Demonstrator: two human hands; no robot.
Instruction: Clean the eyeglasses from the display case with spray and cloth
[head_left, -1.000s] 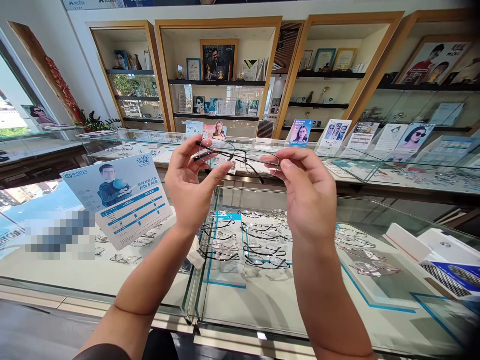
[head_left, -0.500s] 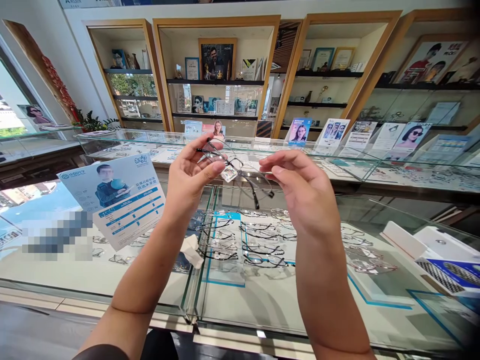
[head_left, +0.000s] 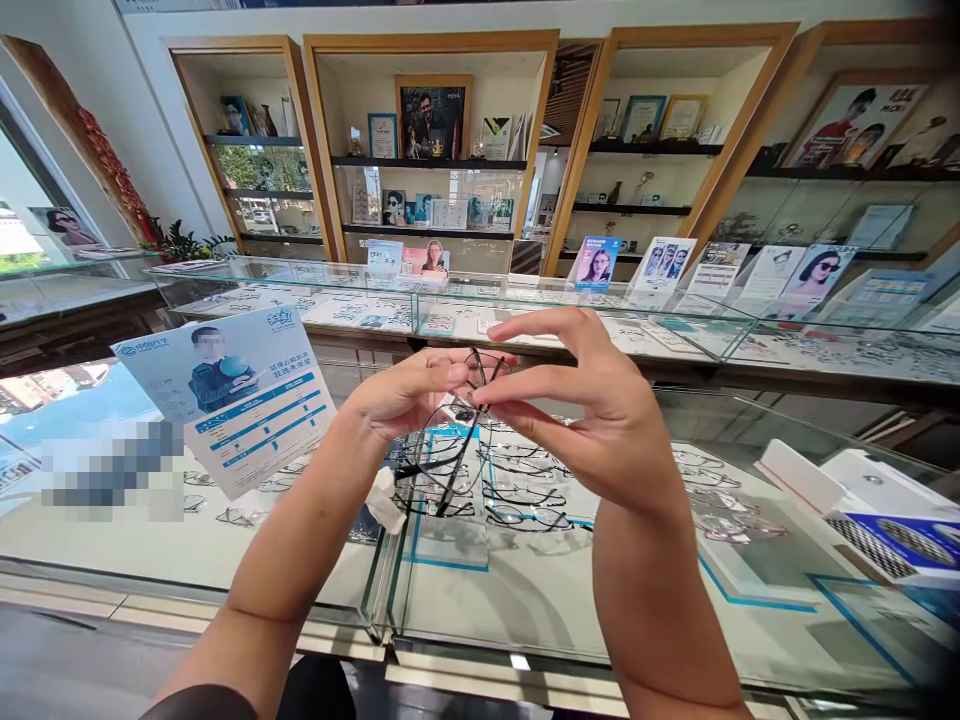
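A pair of thin dark-rimmed eyeglasses (head_left: 459,468) is held up over the glass display counter, turned so that its dark temple arms slant down to the left. My left hand (head_left: 412,392) grips it from the left, thumb on top and fingers behind. From the right, the thumb and index finger of my right hand (head_left: 592,405) pinch the frame, while another finger arches above. A small white tag shows by the left fingertips. Part of the frame is hidden by the fingers. Rows of eyeglasses (head_left: 529,520) lie below in the counter.
A blue-and-white printed sign (head_left: 262,440) stands on the left of the counter. Beside my left wrist lies a crumpled white cloth or tissue (head_left: 386,503). An opened white-and-blue box (head_left: 885,500) sits at the right. Behind run another glass counter (head_left: 416,310) and wall shelves.
Both hands have come closer together and the eyeglasses have turned and moved lower, temple arms now pointing down-left. The right hand has swung in over the frame.
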